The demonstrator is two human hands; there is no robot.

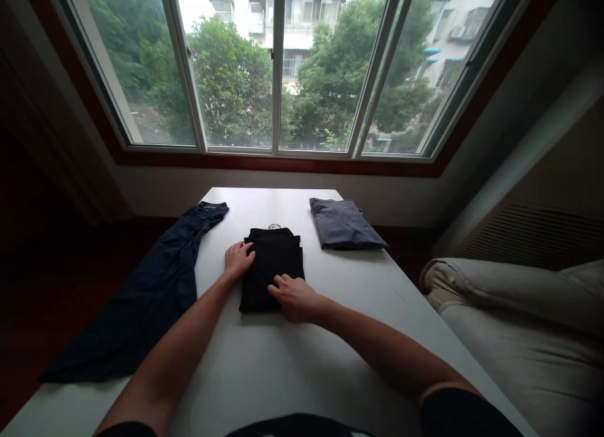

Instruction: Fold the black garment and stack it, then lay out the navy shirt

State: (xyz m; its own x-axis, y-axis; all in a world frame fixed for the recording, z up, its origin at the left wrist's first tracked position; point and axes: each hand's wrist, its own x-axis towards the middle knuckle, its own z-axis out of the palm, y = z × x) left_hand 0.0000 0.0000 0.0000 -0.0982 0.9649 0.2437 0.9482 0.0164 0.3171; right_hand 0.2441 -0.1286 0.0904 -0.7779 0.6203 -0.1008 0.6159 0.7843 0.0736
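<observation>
A folded black garment [271,261] lies as a neat rectangle on the white table, with thin cord loops [274,226] at its far edge. My left hand [239,259] rests against its upper left side, fingertips and thumb spread on the cloth. Over the lower right part lies my right hand [295,297], its fingers slightly bent and touching the top layer. Neither hand lifts the garment. Its underside and the inner folds are hidden.
A dark navy garment [146,298] stretches along the table's left edge, partly hanging over. Folded grey clothing [346,224] sits at the far right edge. The white table [363,355] reaches toward a window [276,66]. A beige sofa [519,324] stands to the right.
</observation>
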